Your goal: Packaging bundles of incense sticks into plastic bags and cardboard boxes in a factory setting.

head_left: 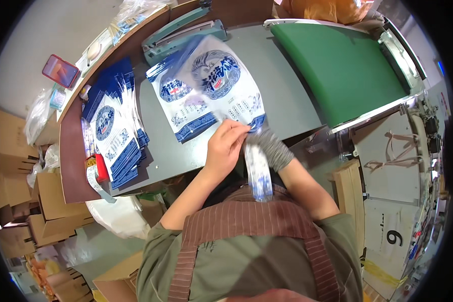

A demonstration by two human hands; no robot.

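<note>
A white-and-blue printed plastic bag (pixel 244 95) is raised above the grey table, its upper part smeared by motion. My left hand (pixel 224 148) is bare and closed, with thumb and fingers pinching the bag's near edge. My right hand (pixel 271 150), in a grey knitted glove, is beside it at the same edge. Its fingers are blurred and mostly hidden. From between my hands hangs a narrow clear strip of blue-printed packets (pixel 259 173), reaching down to my apron. Another such bag (pixel 178 108) lies flat to the left, partly under the raised one.
A fanned stack of similar bags (pixel 117 128) lies at the table's left. Behind the bags stands a teal bar sealer (pixel 186 38). A green conveyor belt (pixel 342 70) is on the right. A phone (pixel 60 70) rests on the left ledge, with cardboard boxes (pixel 58 199) below.
</note>
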